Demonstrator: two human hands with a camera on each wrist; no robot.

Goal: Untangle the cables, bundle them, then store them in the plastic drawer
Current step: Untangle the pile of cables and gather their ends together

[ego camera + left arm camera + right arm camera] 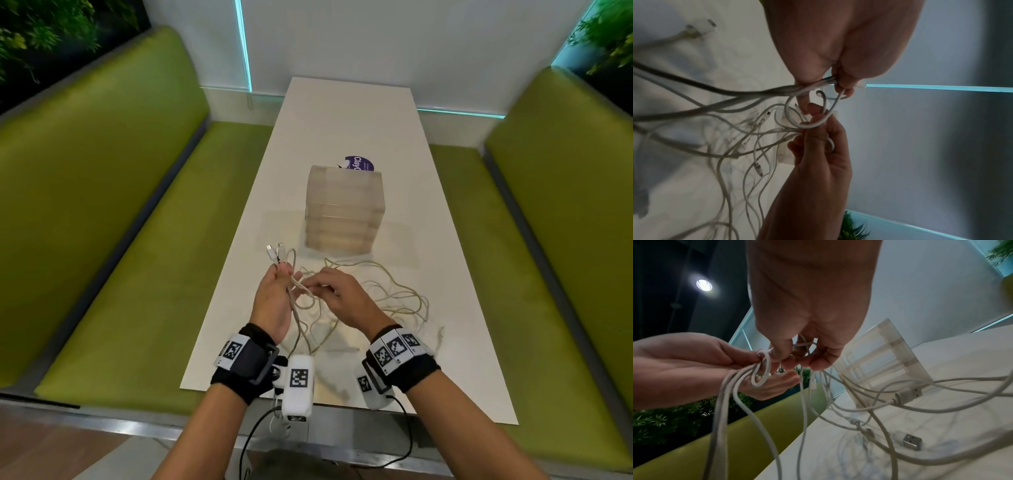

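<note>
Several white cables (387,294) lie tangled on the white table (349,113) in front of a translucent plastic drawer unit (344,209). My left hand (274,301) grips a bunch of cable strands (777,91), their plug ends (275,253) sticking up past the fingers. My right hand (337,298) pinches a small loop of cable (762,369) right beside the left fingers. In the right wrist view USB plugs (911,441) rest on the table. The drawers look closed.
Green benches (113,219) run along both sides of the narrow table. A purple round label (359,163) lies behind the drawer unit. A white wall with a lit teal strip (245,44) closes the far end.
</note>
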